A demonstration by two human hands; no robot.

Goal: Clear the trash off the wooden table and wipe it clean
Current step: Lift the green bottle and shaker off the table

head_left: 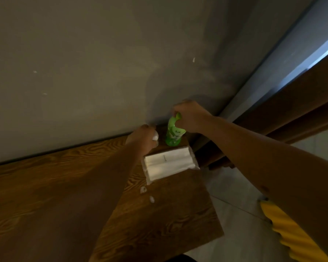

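— At the far right corner of the wooden table (45, 195), against the grey wall (83, 53), what is seen?

— A green bottle (173, 134) is stood upright on the wood, close to the wall. Its top is covered by the right hand (189, 116), which is reached in from the right; the fingers (175, 112) are curled down around the neck, so the bottle is gripped from above while its base is seen resting on the table.

— And the other hand?

— The left hand (143, 138) is held just beside the bottle, on its left, and is clenched around a small white scrap (155, 137) that is only partly shown past the knuckles. Whether the bottle is touched by that hand cannot be told.

— What else is laid on the table?

— A flat pack of white tissues (169, 164) in clear wrapping is laid just nearer than the bottle, by the right edge. Two small white crumpled bits (147, 193) are left on the wood nearer still, beside the left forearm.

— Beyond the table?

— A pale tiled floor (235, 214) is seen to the right, with something yellow and ribbed (284, 231) at the lower right — blurred, not identified. Dark wooden furniture (292, 110) is set past the corner.
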